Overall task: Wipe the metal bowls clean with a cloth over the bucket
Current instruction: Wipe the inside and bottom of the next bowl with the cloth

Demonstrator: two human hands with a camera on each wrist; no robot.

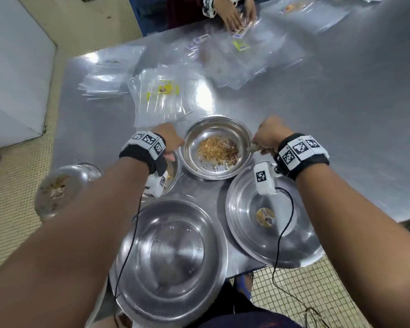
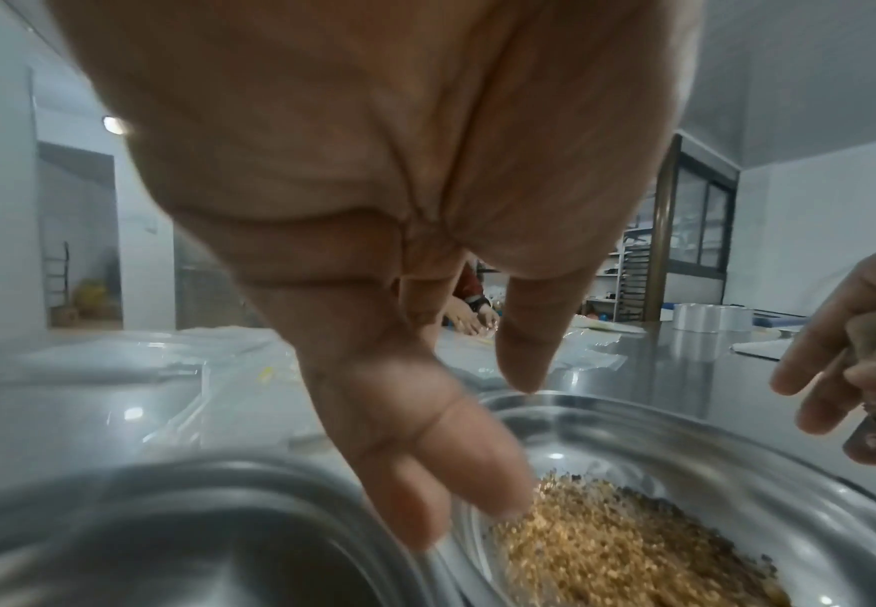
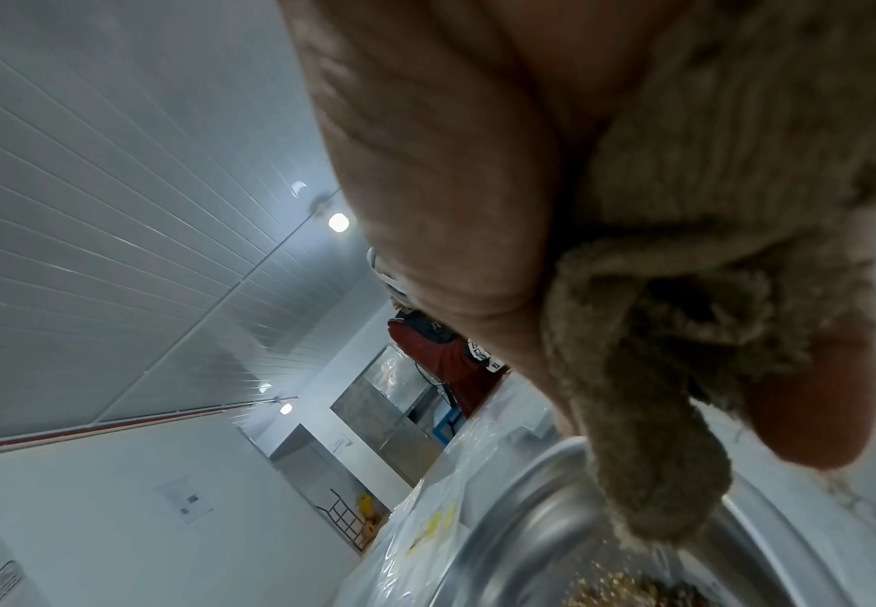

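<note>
A metal bowl (image 1: 212,130) holding golden-brown crumbs (image 1: 218,150) sits mid-table. My left hand (image 1: 173,142) is at its left rim; in the left wrist view that hand (image 2: 415,410) has its fingers fairly straight, thumb tip near the bowl's rim (image 2: 685,431) and fingertips between this bowl and the one beside it. My right hand (image 1: 268,138) grips a bunched brown cloth (image 1: 252,149) at the right rim. The cloth (image 3: 659,369) hangs from the fist over the bowl's edge (image 3: 529,513). No bucket is clearly in view.
A large empty bowl (image 1: 173,256) sits nearest me, a wide one with a sticker (image 1: 246,233) at right, another (image 1: 173,172) under my left wrist. A round metal vessel with scraps (image 1: 64,185) stands off the table's left edge. Plastic bags (image 1: 161,98) lie beyond; another person's hands (image 1: 234,15) work opposite.
</note>
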